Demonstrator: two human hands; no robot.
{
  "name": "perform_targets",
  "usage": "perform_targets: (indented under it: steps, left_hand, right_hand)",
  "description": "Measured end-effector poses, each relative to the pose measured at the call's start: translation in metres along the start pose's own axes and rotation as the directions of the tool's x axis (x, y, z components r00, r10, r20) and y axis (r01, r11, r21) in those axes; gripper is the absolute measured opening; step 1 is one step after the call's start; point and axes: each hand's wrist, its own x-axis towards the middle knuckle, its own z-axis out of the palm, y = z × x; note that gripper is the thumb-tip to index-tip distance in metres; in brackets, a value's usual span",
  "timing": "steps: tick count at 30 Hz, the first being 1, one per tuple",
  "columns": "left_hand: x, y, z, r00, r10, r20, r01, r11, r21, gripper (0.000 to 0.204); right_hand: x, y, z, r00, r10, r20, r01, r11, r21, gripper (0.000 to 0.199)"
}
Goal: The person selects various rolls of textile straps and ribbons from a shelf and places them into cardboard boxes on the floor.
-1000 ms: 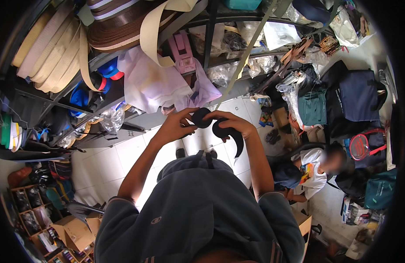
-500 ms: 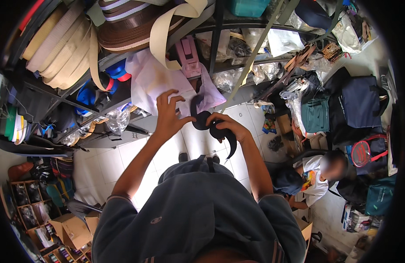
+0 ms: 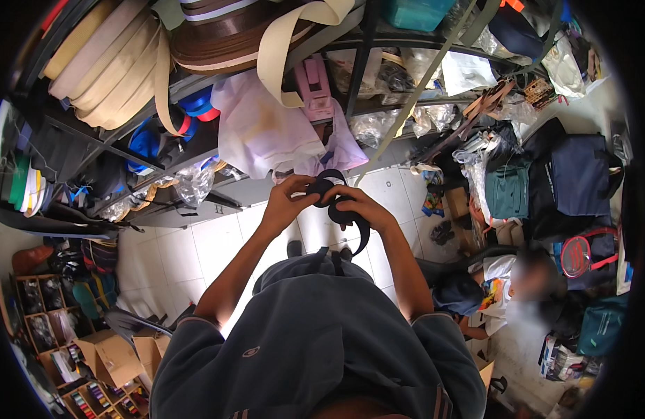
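A long black strap [image 3: 364,237], curled into loops, is held up before my body. My left hand [image 3: 287,204] pinches its upper left loop between thumb and fingers. My right hand [image 3: 368,209] is closed around the lower part, and a loose end hangs below it. Just beyond my hands, a white plastic bag [image 3: 263,136] hangs from the shelf edge. A pink plastic device [image 3: 314,91] stands beside the bag.
Rolls of beige webbing [image 3: 109,70] and a brown ribbon roll [image 3: 221,45] fill the shelf ahead. A person [image 3: 500,286] sits at the right, near hanging bags [image 3: 577,174]. Cardboard boxes [image 3: 109,356] and a compartment rack [image 3: 40,314] are at the lower left. Tiles [image 3: 176,255] cover the floor.
My left hand, spread beside the strap before, has come lower and now pinches its upper loop. My right hand keeps its hold. The view has shifted slightly.
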Motion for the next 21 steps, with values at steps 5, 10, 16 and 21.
perform_targets:
  steps: [5, 10, 16, 21]
  left_hand:
    - [0.000, 0.000, -0.016, 0.999, -0.026, -0.037, 0.031, 0.988, 0.152, 0.035]
    - [0.000, 0.018, -0.038, 0.987, 0.004, 0.164, -0.046, 0.966, 0.253, 0.032]
    - [0.010, 0.045, -0.044, 0.981, 0.053, 0.186, -0.061, 0.997, 0.036, 0.031]
    - [0.003, 0.037, -0.020, 0.991, 0.113, -0.071, -0.120, 0.987, -0.106, 0.033]
  right_hand:
    - [0.002, 0.000, 0.001, 0.994, -0.090, 0.067, 0.108, 0.924, -0.367, 0.028]
    - [-0.023, -0.040, -0.012, 0.999, -0.021, -0.027, 0.009, 0.927, -0.374, 0.022]
    - [0.008, -0.033, -0.008, 0.996, 0.003, 0.093, 0.004, 0.998, -0.066, 0.030]
    - [0.012, -0.006, 0.005, 0.982, -0.062, 0.178, 0.008, 0.958, 0.287, 0.036]
